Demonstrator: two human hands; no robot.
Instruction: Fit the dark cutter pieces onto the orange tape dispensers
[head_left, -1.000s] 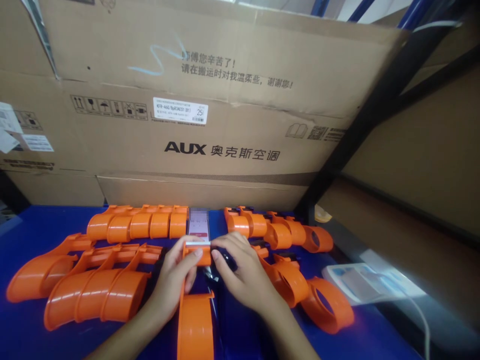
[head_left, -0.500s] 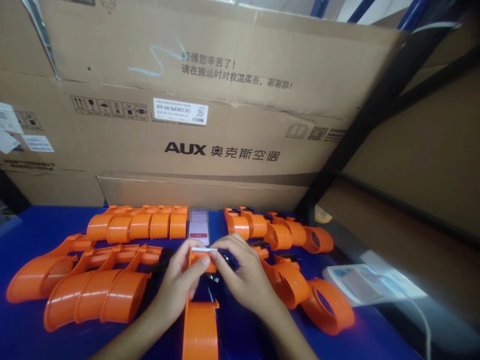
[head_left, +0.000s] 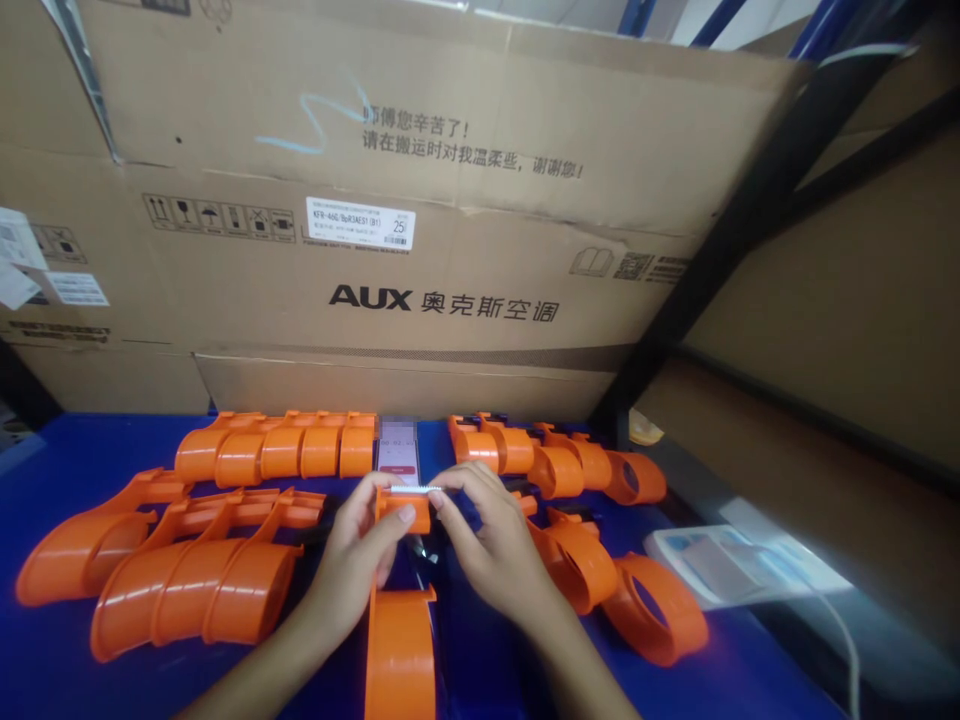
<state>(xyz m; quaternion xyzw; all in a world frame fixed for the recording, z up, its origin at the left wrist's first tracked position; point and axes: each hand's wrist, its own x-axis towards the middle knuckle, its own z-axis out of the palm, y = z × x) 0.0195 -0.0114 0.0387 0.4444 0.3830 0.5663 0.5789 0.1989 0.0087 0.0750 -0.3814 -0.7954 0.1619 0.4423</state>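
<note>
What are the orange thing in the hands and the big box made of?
The orange thing held in the left hand looks like smooth, glossy plastic, because light shines off its curve. The big box looks like dull brown cardboard: it has creases, fold lines and printed words.

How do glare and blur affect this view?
Head view: shiny highlights streak the orange pieces at left; pale glare washes over the white item at right; digits on the phone look smeared; the slanting black post looks soft.
</note>
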